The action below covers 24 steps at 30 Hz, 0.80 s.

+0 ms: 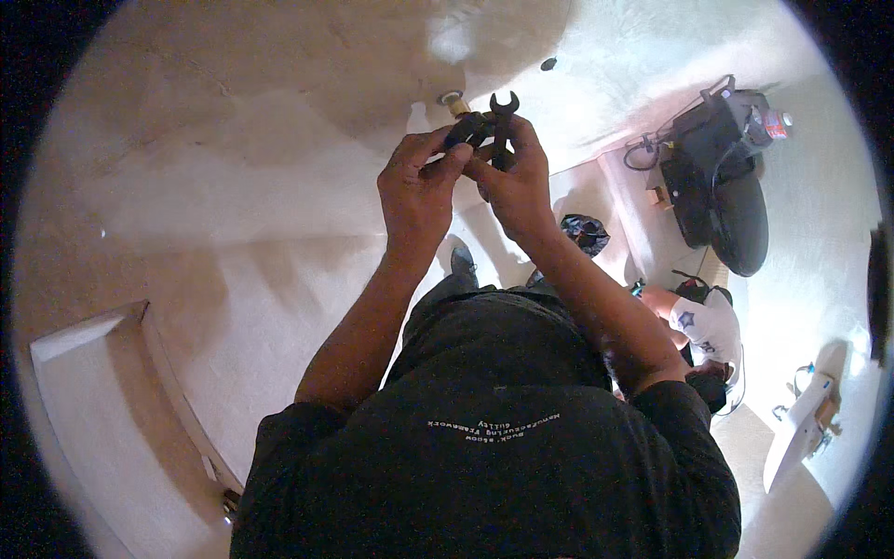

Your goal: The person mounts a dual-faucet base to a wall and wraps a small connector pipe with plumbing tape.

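Note:
Both hands are raised together in front of the pale wall, fingers close to each other. My left hand [416, 196] is closed, its thumb and fingers pinching a small dark fitting [466, 130] whose exact kind I cannot make out. Closed around the handle of a dark open-end wrench [504, 104] is my right hand [523, 186]; the forked jaw points up, away from me. Right behind the fitting, a brass pipe end [456, 102] sticks out of the wall. Whether the fitting touches it, I cannot tell.
A dark round hole [548, 64] is in the wall. To the right are a black bag-like bundle [712, 177] and a bottle [775, 124]. A black plastic bag [585, 233] lies beyond my feet. Another person [712, 326] crouches at right. A recess [93, 335] lies left.

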### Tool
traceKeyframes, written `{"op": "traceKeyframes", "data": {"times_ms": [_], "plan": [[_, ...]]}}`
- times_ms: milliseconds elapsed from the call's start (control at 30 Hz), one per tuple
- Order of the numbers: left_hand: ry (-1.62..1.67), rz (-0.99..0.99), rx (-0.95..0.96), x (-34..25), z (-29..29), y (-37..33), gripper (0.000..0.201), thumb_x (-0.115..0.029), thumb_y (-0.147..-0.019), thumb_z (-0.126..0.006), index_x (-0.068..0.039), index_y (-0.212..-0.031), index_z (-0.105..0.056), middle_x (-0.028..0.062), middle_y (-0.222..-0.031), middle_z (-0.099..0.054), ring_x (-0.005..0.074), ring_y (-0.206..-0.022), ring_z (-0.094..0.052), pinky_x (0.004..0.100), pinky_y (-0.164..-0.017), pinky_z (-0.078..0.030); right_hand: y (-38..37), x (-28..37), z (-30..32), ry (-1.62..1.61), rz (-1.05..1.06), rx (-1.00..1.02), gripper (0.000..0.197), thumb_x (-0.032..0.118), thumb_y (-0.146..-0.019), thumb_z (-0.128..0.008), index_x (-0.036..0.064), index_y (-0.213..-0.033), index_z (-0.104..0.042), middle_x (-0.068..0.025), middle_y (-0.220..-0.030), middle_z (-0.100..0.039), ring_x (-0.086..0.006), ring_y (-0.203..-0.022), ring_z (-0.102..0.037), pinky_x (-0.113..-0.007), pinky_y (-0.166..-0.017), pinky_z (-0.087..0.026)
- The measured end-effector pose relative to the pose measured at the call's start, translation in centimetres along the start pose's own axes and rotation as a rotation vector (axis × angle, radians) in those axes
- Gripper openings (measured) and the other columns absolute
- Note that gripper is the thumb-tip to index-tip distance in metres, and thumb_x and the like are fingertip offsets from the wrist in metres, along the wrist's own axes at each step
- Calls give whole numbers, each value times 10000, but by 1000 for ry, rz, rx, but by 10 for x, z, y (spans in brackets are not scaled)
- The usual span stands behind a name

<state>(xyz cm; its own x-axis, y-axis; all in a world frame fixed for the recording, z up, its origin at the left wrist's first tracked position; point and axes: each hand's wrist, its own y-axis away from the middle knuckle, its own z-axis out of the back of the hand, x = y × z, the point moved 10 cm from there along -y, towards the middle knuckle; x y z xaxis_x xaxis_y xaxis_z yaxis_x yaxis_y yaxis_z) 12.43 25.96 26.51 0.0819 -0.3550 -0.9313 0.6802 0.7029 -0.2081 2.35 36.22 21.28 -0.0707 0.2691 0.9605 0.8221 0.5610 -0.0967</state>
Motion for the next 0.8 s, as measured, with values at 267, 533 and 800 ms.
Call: {"op": "traceKeyframes", "data": {"times_ms": [267,533,800], "plan": [[-4,-113,-81,2,22,-16,295,-33,-851,-718,-69,-1143,-693,88,-963,-662,221,-950,-690,308,-821,-558,3,-7,-8,-53,19,-152,323,7,-864,-692,19,-1126,-504,-74,-857,-623,-73,-613,-543,-201,-464,-394],[-165,-296,-65,2,20,-9,345,-5,-816,-726,-74,-1152,-689,74,-977,-676,179,-885,-683,290,-737,-558,3,-11,-1,17,-31,-125,220,71,-925,-634,-10,-1111,-547,-108,-751,-679,-97,-542,-577,-233,-438,-419],[-95,-247,-106,21,19,-12,387,-54,-831,-739,-85,-1208,-657,112,-1025,-708,210,-891,-718,314,-774,-581,-10,-7,-1,122,45,-96,221,103,-943,-631,35,-1139,-557,-126,-802,-719,-107,-566,-614,-236,-449,-444]]}}
